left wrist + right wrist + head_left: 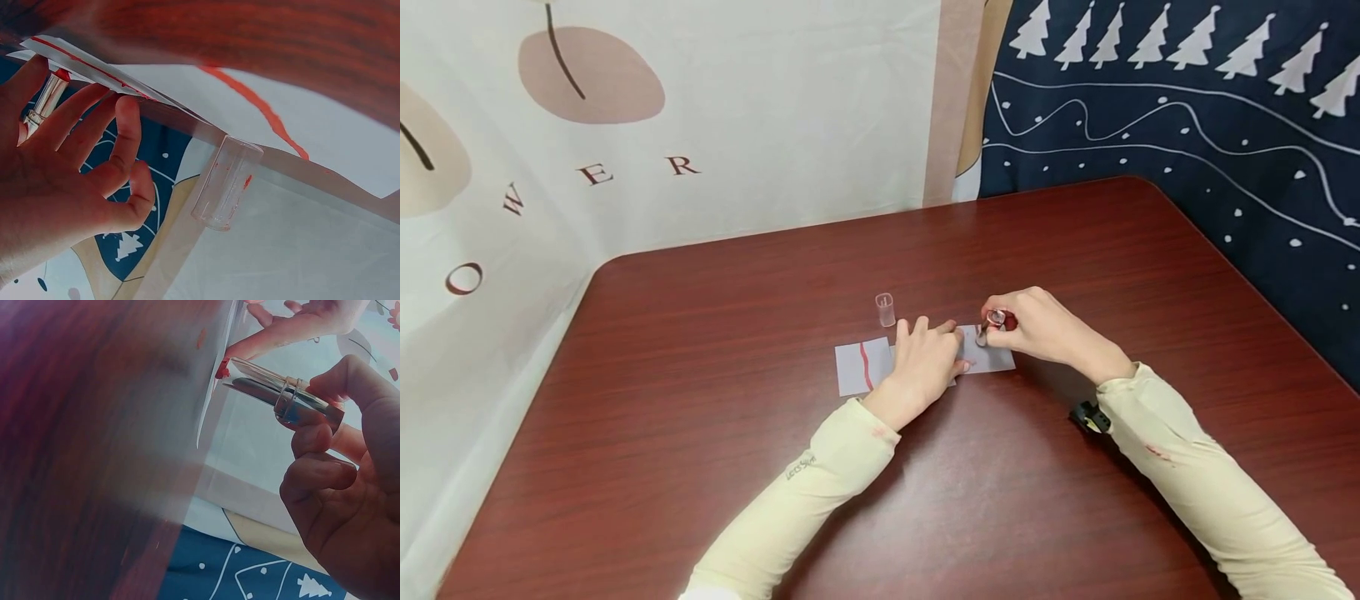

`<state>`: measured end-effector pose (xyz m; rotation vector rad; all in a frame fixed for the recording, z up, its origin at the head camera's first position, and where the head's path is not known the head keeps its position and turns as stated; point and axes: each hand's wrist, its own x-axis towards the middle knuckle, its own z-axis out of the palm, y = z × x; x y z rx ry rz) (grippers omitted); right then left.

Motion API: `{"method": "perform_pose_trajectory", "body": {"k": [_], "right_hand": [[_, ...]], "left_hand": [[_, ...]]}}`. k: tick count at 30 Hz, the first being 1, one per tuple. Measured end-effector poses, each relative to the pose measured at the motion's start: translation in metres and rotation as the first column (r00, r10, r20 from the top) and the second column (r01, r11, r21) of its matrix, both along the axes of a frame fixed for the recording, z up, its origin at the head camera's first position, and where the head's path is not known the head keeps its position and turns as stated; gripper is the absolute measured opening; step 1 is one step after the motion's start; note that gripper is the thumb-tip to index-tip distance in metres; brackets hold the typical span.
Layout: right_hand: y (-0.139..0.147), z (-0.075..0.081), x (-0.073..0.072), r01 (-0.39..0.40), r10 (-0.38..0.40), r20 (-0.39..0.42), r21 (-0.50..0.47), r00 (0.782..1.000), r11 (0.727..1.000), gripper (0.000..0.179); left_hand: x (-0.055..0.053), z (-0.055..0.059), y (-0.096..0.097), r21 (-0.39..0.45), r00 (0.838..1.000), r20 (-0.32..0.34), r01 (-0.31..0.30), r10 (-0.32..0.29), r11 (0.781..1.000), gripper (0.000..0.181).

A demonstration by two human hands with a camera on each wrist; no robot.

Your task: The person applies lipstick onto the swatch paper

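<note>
My right hand (1043,323) pinches a lipstick (253,390) with a shiny metallic tube. Its red tip is down at the right end of a creased white paper (998,360). On the paper's left part runs a wavy red line (259,106). My left hand (927,358) rests on the middle of the paper, fingers spread and covering part of it. In the left wrist view, another red line shows along the paper near the lipstick. A clear cap (885,311) stands on the table just beyond the paper, with red smears on its wall in the left wrist view.
The dark red wooden table (700,375) has rounded back corners. Behind it hang a white printed cloth (790,108) and a navy cloth with white trees (1120,108). A small black device (1088,417) is by my right sleeve.
</note>
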<state>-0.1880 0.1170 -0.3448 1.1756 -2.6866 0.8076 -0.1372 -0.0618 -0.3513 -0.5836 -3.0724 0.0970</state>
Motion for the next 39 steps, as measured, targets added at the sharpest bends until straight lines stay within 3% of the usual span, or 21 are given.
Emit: {"method": "perform_pose_trajectory", "body": {"k": [39], "right_hand": [[-0.0016, 0.0020, 0.0050, -0.006, 0.006, 0.007, -0.007, 1.000, 1.000, 0.008]], "left_hand": [[0.0036, 0.0002, -0.0020, -0.011, 1.000, -0.026, 0.003, -0.003, 1.000, 0.039]]}}
